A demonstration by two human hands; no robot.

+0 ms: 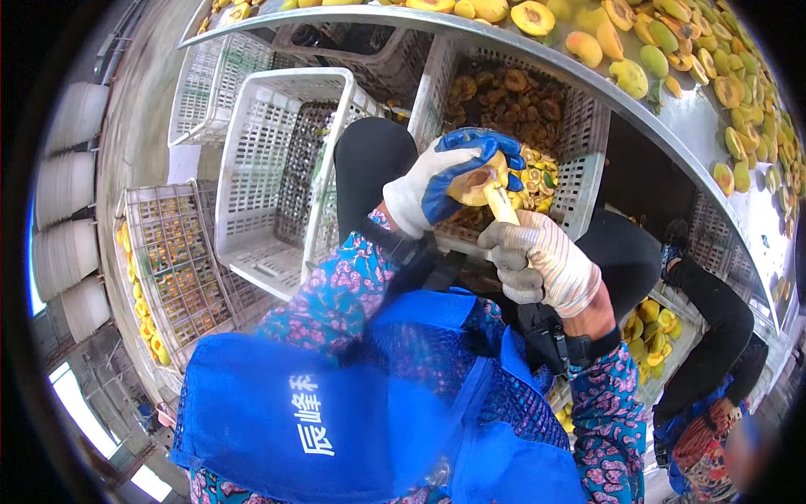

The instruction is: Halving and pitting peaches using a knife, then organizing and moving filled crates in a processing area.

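Observation:
My left hand (450,176), in a white glove with blue coating, holds a yellow peach half (473,184), its cut side partly in view. My right hand (541,258), in a striped knit glove with grey fingers, grips the pale yellow handle of a small tool (502,203). The tool's far end meets the fruit; its tip is hidden. Below both hands stands a white plastic crate (582,157) between my knees. It holds brownish fruit scraps (504,94) and yellow cut pieces (541,179).
A metal table (692,120) with many peach halves (532,17) curves across the top and right. An upright-sided white crate (252,170) stands at my left, near a crate of fruit (182,264). A co-worker (711,327) sits at the right, beside another fruit crate (655,327).

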